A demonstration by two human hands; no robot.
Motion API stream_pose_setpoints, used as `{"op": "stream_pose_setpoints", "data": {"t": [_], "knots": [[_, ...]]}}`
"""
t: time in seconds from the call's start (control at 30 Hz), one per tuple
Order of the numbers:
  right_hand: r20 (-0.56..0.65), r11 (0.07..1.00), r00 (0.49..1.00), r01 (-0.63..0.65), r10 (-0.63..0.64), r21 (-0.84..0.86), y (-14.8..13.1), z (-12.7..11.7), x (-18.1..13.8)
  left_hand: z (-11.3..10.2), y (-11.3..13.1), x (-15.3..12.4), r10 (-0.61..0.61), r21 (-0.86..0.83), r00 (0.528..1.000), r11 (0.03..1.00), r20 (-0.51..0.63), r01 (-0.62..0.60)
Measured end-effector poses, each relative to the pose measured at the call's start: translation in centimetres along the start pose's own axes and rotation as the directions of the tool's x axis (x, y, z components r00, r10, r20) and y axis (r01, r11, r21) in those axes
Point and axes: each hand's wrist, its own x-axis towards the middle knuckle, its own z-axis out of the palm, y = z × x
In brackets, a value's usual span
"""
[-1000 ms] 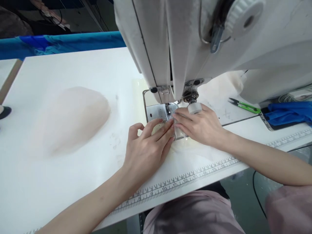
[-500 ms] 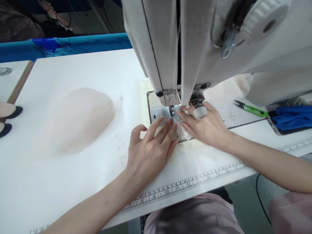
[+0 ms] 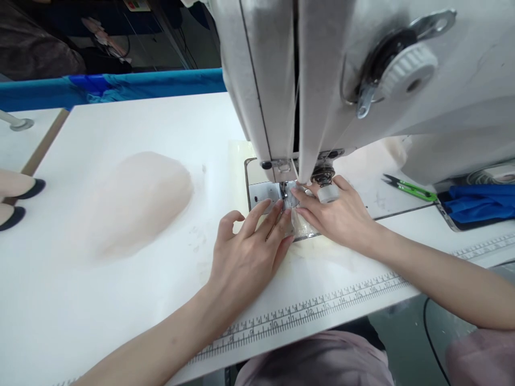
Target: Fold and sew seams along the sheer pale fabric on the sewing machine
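A white industrial sewing machine (image 3: 322,80) towers over a white table (image 3: 140,123). My left hand (image 3: 249,252) lies flat with its fingers stretched out, pressing a thin, sheer pale piece of fabric (image 3: 300,228) onto the metal needle plate (image 3: 261,190). My right hand (image 3: 338,212) rests on the same fabric from the right, its fingertips right at the presser foot (image 3: 286,192), fingers extended and close together. The needle itself is hidden behind the machine head.
A heap of sheer peach fabric (image 3: 132,198) lies on the table's left. Green thread snips (image 3: 410,187) and blue cloth (image 3: 478,203) sit at the right. A ruler strip (image 3: 322,303) runs along the front edge. Someone's dark shoes (image 3: 24,193) show at far left.
Both hands have crept slightly toward the presser foot with the fabric. The camera has tilted up a little, so the machine's dial sits lower in view.
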Motion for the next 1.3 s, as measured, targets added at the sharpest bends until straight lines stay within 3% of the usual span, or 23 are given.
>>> {"op": "stream_pose_setpoints", "data": {"t": [0.37,0.57,0.73,0.83,0.9,0.97,1.13,1.3], "knots": [[-0.016,0.998,1.000,-0.013,0.012,-0.057,0.2,0.2,0.1,0.1,0.0,0.3,-0.029,-0.012,0.999,1.000,0.023,0.029],[-0.088,0.998,0.996,-0.015,0.009,-0.067,0.6,0.4,0.2,0.2,-0.1,0.3,-0.042,-0.002,0.998,0.999,0.040,0.043],[-0.184,0.996,0.982,0.057,-0.043,0.069,0.8,-0.8,-0.1,0.4,0.0,0.2,-0.054,0.013,0.998,0.998,0.019,0.054],[-0.019,0.955,1.000,0.027,-0.022,0.297,0.6,-2.2,-0.5,0.5,-0.1,0.1,-0.049,-0.059,0.999,0.997,0.015,0.050],[0.156,0.920,0.988,-0.044,-0.019,0.389,0.5,-3.0,-0.7,0.4,-0.4,0.2,-0.040,-0.144,0.999,0.989,0.033,0.044],[0.256,0.896,0.967,-0.109,-0.005,0.430,0.4,-3.5,-0.8,0.1,-0.7,0.3,-0.032,-0.217,0.997,0.975,0.073,0.047],[0.274,0.798,0.951,-0.272,0.140,0.537,0.5,-3.2,-0.7,0.0,-1.3,1.5,0.008,-0.253,0.984,0.967,0.179,0.039],[0.215,0.705,0.954,-0.299,0.208,0.643,0.7,-2.5,-0.4,0.8,-1.6,2.9,-0.150,-0.369,0.975,0.907,0.166,0.202]]}}
